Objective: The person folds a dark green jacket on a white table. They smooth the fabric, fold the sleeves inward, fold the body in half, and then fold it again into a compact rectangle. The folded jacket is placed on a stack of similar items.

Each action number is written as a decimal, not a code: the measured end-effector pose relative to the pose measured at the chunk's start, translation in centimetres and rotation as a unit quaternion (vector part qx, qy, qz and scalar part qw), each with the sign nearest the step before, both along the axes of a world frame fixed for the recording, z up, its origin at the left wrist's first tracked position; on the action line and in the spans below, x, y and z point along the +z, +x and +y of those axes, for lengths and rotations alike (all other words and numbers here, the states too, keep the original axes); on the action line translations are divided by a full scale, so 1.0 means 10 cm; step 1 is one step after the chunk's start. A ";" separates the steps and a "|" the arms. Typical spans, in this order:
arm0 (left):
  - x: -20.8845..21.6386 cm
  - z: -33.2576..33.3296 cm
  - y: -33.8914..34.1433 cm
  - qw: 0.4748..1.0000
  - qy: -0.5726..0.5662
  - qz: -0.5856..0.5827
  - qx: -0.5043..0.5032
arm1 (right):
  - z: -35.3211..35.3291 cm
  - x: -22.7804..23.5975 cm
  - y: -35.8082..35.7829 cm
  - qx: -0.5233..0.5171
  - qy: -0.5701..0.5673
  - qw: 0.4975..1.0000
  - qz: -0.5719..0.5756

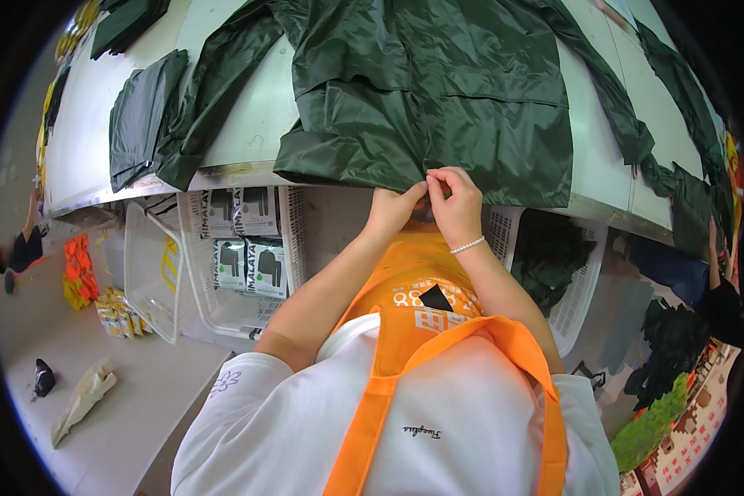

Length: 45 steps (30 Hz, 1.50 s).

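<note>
A dark green, shiny rain jacket (488, 124) lies spread over the white table, its sleeves out to both sides and its hem hanging at the near edge. At the middle of that hem, by the front opening, both my hands meet. My left hand (394, 207) has thumb and fingers closed on the jacket's hem. Close beside it, my right hand (456, 202), with a beaded bracelet at the wrist, pinches the jacket at the lower end of the opening. The exact bit of cloth or fastener between the fingertips is too small to make out.
Folded dark green garments (146, 116) are stacked at the table's left. Under the table, a white basket (293, 236) holds packaged garments, and another white basket (583, 289) holds dark cloth. Orange cloth (80, 269) and yellow packets (122, 314) lie at far left. Other people stand at both sides.
</note>
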<state>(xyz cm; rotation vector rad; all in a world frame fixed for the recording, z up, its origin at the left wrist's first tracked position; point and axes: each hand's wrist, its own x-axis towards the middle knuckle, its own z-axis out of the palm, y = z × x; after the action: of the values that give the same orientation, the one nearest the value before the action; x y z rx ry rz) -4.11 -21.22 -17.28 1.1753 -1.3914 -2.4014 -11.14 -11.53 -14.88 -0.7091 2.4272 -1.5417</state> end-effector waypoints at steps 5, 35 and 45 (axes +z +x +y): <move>0.23 0.01 -0.01 0.998 0.046 -0.042 0.026 | 0.06 -0.02 -0.06 0.052 0.039 0.995 0.082; 0.57 -0.93 -1.55 0.873 -0.433 -0.101 0.199 | 0.10 -0.38 -5.01 0.123 0.255 0.954 -0.099; 1.78 -0.83 -2.46 0.964 -0.261 0.015 0.052 | -0.13 0.68 -2.95 0.434 -0.161 0.760 -0.456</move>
<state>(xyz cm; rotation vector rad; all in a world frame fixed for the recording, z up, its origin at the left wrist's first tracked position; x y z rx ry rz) -28.73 -29.56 0.48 1.0290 -1.7518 -1.8033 -40.63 -12.85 -8.09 -0.7199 0.9003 -1.3638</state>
